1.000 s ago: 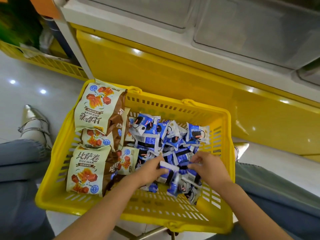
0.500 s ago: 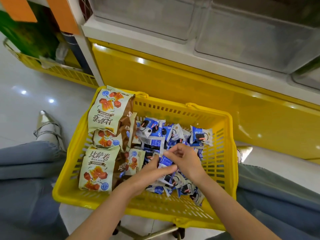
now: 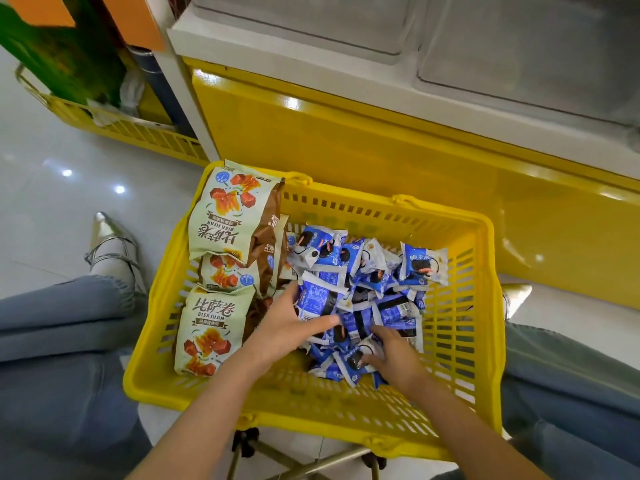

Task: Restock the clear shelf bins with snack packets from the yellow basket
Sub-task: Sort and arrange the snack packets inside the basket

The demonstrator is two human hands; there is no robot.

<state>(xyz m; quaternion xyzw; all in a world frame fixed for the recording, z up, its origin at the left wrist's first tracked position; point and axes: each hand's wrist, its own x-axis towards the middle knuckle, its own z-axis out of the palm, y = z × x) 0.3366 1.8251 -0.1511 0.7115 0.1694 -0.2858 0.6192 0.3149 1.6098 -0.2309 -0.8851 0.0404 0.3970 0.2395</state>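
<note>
Several slick blue snack packets [image 3: 318,299] may slip from the gripping left hand [image 3: 294,323] into the yellow plastic basket [image 3: 457,341]; can't tell what right hand [image 3: 393,355] holds.

Arms extended, left grip [image 3: 294,323] clasping, right grip [image 3: 394,355] curled downward.

The hands are parting. The left hand [image 3: 291,327] is gripping a blue packet [image 3: 318,299]; the right hand [image 3: 394,358] is sliding nearer.

yellow basket [image 3: 381,206]: slotted plastic, near centre.
blue packets [image 3: 360,271]: small, loose heap, basket's right half.
beige bags [image 3: 221,220]: larger, overlapping in a row along basket's left wall.
clear bins [image 3: 519,46]: far, top right, side by side.
</note>
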